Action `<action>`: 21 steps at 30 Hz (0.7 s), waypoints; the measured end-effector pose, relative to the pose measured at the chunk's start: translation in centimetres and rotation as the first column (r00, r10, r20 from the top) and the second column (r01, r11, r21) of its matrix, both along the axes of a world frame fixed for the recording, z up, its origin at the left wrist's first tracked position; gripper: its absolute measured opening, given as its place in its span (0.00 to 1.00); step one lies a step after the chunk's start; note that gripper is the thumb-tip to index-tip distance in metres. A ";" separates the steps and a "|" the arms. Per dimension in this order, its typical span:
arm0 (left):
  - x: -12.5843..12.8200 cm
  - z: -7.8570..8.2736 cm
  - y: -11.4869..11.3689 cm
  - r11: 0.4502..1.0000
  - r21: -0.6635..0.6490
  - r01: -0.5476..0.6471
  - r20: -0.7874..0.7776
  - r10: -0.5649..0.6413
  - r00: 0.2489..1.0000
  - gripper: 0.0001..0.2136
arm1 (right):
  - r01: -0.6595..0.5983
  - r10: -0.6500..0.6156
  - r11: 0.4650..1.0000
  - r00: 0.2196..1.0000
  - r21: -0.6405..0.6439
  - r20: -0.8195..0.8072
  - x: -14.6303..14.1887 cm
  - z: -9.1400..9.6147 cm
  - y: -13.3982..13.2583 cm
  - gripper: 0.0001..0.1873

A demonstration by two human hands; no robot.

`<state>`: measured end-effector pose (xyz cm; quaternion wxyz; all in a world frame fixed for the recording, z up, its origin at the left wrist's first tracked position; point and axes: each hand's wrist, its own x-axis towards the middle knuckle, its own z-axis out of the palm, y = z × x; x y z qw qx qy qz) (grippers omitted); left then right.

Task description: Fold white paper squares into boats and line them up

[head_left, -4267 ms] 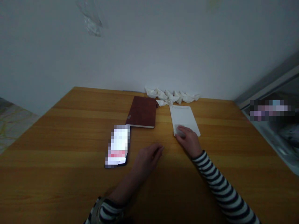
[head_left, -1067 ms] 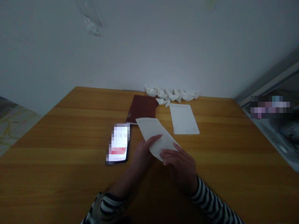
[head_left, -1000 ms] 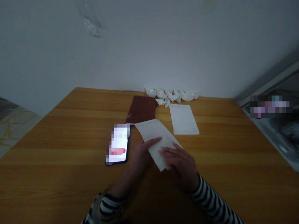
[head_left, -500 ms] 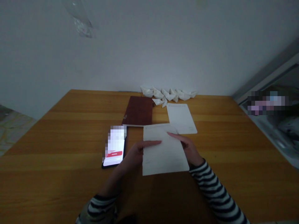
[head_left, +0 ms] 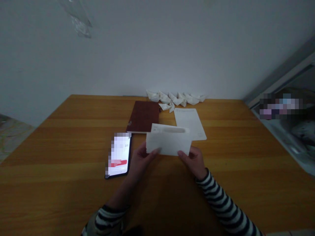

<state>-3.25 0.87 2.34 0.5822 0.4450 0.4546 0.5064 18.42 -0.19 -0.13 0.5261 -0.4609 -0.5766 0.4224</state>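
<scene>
A sheet of paper [head_left: 169, 143], bent over near its middle, is held up above the wooden table. Its far edge shows behind the front flap. My left hand [head_left: 142, 159] grips the lower left corner with the thumb on the near face. At the lower right, my right hand [head_left: 193, 160] pinches the same sheet, thumb in front. The fingers behind the paper are hidden. Just beyond it lie a second sheet of paper [head_left: 190, 123] and a dark red notebook [head_left: 144, 114]. Left of my left hand is a phone [head_left: 119, 155] with a lit screen.
Several folded white paper shapes [head_left: 177, 99] stand in a row at the back of the table [head_left: 61, 141], close to the wall [head_left: 157, 49]. Clear plastic [head_left: 80, 23] hangs on the wall at upper left. Blurred items [head_left: 280, 106] sit off the right side.
The sheet, flat and open before, is now bent over, its near half raised toward the far edge. Both my hands have shifted to its lower corners, thumbs on the near face.
</scene>
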 end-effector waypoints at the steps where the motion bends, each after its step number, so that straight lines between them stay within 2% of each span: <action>1: 0.3 -0.1 -0.1 0.999 -0.016 -0.040 0.039 0.040 0.998 0.27 | -0.003 0.003 1.000 1.000 -0.004 -0.006 -0.5 -0.1 -0.2 0.09; 3: 0.7 -0.2 -0.2 0.996 -0.048 -0.077 0.102 0.082 0.991 0.37 | 0.003 -0.003 1.000 1.000 -0.001 -0.018 -1.3 -0.2 -0.6 0.09; 4: 0.8 -0.3 -0.3 0.994 -0.074 -0.084 0.124 0.093 0.988 0.39 | 0.005 -0.005 1.000 1.000 0.001 -0.023 -1.7 -0.2 -0.8 0.09; 6: 1.0 -0.4 -0.5 0.987 -0.135 -0.086 0.158 0.107 0.982 0.35 | 0.000 0.000 1.000 1.000 -0.004 -0.026 -2.2 -0.3 -1.0 0.09; 8: 1.1 -0.6 -0.7 0.979 -0.181 -0.092 0.167 0.123 0.978 0.27 | -0.006 0.006 1.000 1.000 -0.019 -0.019 -2.5 -0.5 -1.2 0.09; 11: 1.3 -0.8 -0.9 0.970 -0.212 -0.117 0.160 0.153 0.975 0.21 | 0.013 -0.014 0.998 1.000 -0.063 -0.011 -2.8 -0.8 -1.4 0.11; 17: 1.7 -0.6 -1.3 0.961 -0.211 -0.182 0.052 0.196 0.979 0.23 | 0.145 -0.147 0.982 0.989 -0.123 -0.007 -3.3 -1.1 -1.6 0.14; 21: 1.9 -0.5 -1.5 0.962 -0.161 -0.219 -0.037 0.216 0.976 0.24 | 0.226 -0.229 0.967 0.973 -0.120 -0.018 -3.8 -0.9 -1.8 0.14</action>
